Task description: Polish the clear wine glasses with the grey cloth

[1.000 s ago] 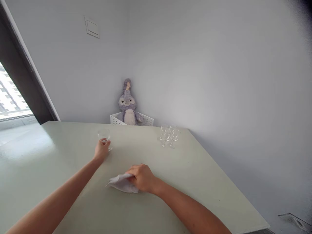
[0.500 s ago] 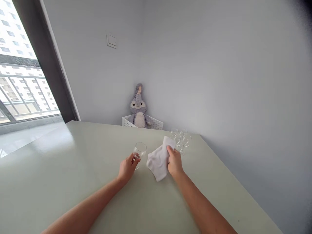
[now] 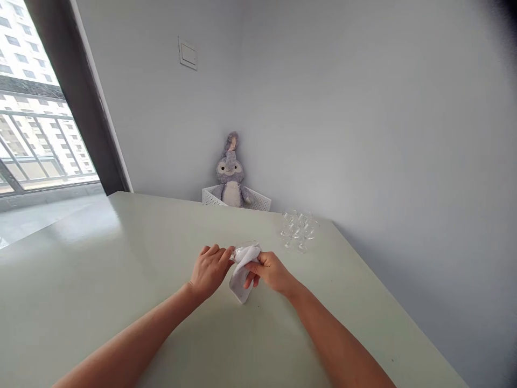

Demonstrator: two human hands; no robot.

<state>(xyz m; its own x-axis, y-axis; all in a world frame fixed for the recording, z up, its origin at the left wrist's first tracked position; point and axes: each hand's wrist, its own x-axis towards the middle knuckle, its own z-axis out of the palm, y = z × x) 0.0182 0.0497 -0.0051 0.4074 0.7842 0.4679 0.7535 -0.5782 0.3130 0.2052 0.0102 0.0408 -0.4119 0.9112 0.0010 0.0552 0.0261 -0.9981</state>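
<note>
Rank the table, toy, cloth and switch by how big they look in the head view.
Largest to smallest:
1. Table
2. Toy
3. Cloth, bunched and partly hidden by the right hand
4. Switch
The cloth is nearer the camera than the toy, so their real sizes are unsure.

No readable text, no labels, no numbers

A clear drinking glass (image 3: 244, 247), tilted well off upright with its bowl pointing right, is partly covered by a white cloth (image 3: 240, 283) near the center of the view. The soft cloth, bunched against the bowl, hangs below it in a loose fold.
</note>
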